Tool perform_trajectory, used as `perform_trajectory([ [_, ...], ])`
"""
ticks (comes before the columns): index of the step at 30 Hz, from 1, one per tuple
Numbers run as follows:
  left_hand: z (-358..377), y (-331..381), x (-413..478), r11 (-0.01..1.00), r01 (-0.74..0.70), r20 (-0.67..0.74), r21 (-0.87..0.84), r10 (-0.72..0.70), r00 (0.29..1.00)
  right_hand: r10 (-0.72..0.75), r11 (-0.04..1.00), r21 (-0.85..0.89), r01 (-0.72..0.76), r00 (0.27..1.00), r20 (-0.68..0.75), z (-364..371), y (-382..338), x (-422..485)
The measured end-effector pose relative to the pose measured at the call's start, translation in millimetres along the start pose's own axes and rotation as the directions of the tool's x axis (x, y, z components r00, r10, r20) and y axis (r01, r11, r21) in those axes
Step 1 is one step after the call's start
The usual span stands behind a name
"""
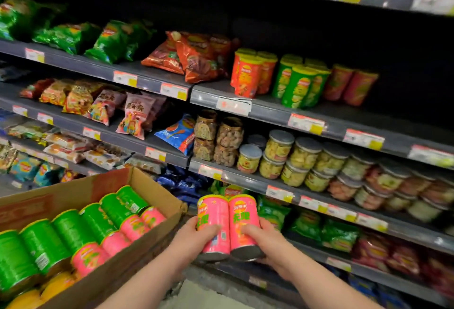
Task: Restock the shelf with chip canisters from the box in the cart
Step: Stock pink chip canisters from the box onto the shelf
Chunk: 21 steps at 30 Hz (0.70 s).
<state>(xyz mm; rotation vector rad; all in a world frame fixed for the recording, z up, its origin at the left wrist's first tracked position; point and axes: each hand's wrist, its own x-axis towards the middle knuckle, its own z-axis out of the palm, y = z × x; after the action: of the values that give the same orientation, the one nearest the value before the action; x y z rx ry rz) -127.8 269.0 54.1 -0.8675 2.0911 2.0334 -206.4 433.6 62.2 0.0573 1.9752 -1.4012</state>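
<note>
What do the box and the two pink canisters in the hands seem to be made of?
Box: matte brown cardboard; folded flap and raw edges show. Pink canisters: likely paperboard tubes under a glossy printed wrap that catches light; dark bases, maybe metal.

The single head-worn wide-angle camera looks forward and down, tilted, close to the snack shelves point(270, 114); the cardboard box point(157, 190) fills its lower left corner.
</note>
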Motion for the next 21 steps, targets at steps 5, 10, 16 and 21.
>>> perform_trajectory([
  [5,81.3,21.7,-11.2,0.998,-0.058,0.082,0.036,0.054,0.995,-0.019,0.997,0.071,0.023,0.998,-0.068,-80.1,20.9,-33.8],
  [10,150.8,42.3,-23.7,0.993,-0.100,0.156,0.056,0.090,0.984,-0.060,0.991,0.113,0.074,0.990,-0.126,-147.4,32.7,-62.5],
  [16,205.5,72.2,-37.3,0.984,-0.168,0.232,0.051,0.152,0.961,-0.139,0.976,0.140,0.166,0.973,-0.186,-209.4,34.5,-83.8],
  [21,219.4,101.2,-34.3,0.966,-0.249,0.242,0.069,0.226,0.943,-0.227,0.959,0.124,0.255,0.953,-0.199,-231.9,17.1,-90.2],
])
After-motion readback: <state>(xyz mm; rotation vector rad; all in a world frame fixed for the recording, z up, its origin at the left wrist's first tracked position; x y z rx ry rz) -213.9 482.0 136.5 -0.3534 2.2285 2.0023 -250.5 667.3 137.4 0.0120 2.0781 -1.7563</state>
